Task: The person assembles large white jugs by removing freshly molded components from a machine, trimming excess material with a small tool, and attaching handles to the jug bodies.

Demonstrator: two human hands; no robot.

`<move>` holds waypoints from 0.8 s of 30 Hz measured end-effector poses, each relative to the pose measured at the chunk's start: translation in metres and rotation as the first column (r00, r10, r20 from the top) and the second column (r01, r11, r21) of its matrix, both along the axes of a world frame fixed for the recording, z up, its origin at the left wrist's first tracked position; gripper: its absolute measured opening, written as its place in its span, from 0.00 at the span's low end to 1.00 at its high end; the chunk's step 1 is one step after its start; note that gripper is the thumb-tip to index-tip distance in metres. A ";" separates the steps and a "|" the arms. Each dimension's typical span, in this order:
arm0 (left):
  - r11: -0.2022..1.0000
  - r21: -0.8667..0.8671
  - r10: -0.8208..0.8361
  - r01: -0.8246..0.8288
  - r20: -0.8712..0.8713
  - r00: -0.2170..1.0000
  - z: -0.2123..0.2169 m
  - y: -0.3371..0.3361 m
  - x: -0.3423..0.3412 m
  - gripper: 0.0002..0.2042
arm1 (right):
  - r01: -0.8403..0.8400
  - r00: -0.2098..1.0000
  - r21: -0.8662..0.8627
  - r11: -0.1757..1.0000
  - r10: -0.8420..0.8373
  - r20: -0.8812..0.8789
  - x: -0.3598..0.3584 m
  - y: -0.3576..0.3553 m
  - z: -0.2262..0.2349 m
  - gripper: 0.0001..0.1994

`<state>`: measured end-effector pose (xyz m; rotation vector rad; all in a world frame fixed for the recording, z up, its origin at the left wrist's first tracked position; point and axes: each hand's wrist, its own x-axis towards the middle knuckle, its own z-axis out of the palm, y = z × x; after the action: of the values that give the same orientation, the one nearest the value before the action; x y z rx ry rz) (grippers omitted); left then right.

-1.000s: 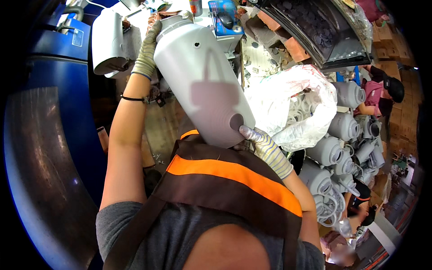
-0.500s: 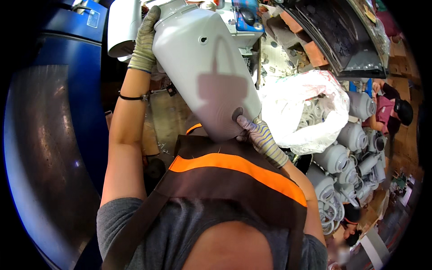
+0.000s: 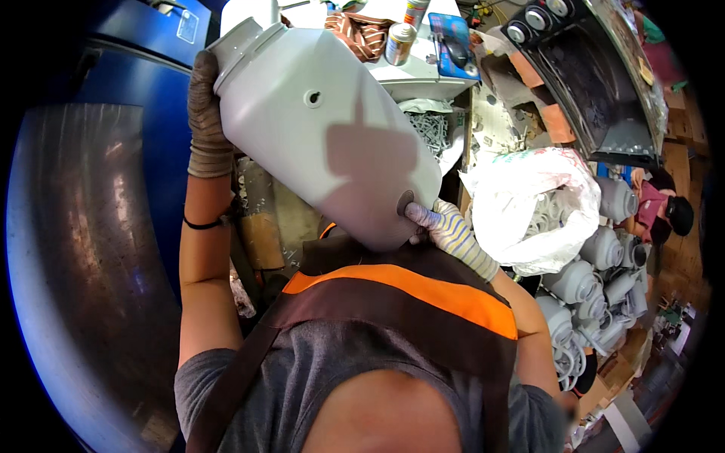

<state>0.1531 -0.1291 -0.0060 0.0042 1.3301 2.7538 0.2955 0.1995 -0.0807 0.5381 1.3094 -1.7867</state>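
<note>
Workshop: cluttered spot, blue machine housing (image 3: 113, 98) with a curved shiny metal face on the person's left, messy white bench (image 3: 423, 72) up top.
Main piece: big light-grey metal casing (image 3: 317, 143), smooth matte finish, rounded body, held up in the air in front of the chest and tilted, narrow neck end up-left, rounded end down-right. Small round hole mid-side, bigger one near the low end.
Left hand (image 3: 205, 113): knit grey-brown glove, fingers pressed together and wrapped round the neck end.
Right hand (image 3: 445, 226): striped knit glove, props the low end from underneath, thumb pokes up at the bigger hole. Can't tell how the other fingers sit.
Apron (image 3: 408, 291): dark brown with an orange band, right below the casing.
Bench stuff: spray can (image 3: 399, 44), pile of small metal screws (image 3: 430, 128).
Right side: crinkly white plastic bag (image 3: 529, 204), then a heap of similar grey rounded castings (image 3: 596, 279) packed tight together.
Room to move: pretty tight, machine wall close on the left, pile close on the right.
</note>
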 end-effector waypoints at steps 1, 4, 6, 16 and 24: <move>0.997 -0.082 0.012 -0.014 -0.027 1.000 0.001 -0.014 -0.004 0.28 | 0.010 1.000 -0.023 1.000 -0.010 0.013 -0.005 -0.010 0.002 0.28; 0.998 -0.068 -0.011 0.014 0.055 0.998 -0.005 -0.063 -0.032 0.24 | -0.051 0.999 -0.146 0.988 0.050 -0.010 -0.019 -0.032 0.027 0.28; 0.998 0.050 -0.032 0.028 0.076 0.997 -0.009 -0.081 -0.038 0.24 | -0.098 0.995 -0.221 0.970 0.087 -0.057 -0.032 -0.031 0.046 0.30; 0.999 -0.037 -0.010 0.022 0.297 0.955 -0.076 -0.128 -0.044 0.22 | 0.166 -0.203 0.691 0.704 0.710 -0.674 -0.045 -0.088 0.080 0.24; 0.983 -0.138 0.151 -0.122 0.224 0.963 -0.093 -0.151 -0.027 0.19 | 0.166 -0.119 0.729 0.664 0.747 -0.654 -0.048 -0.117 0.080 0.26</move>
<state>0.1265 -0.2804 -0.0995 -0.4223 1.4799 2.6691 0.2472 0.0827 -0.0009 -1.1847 2.7981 -0.9203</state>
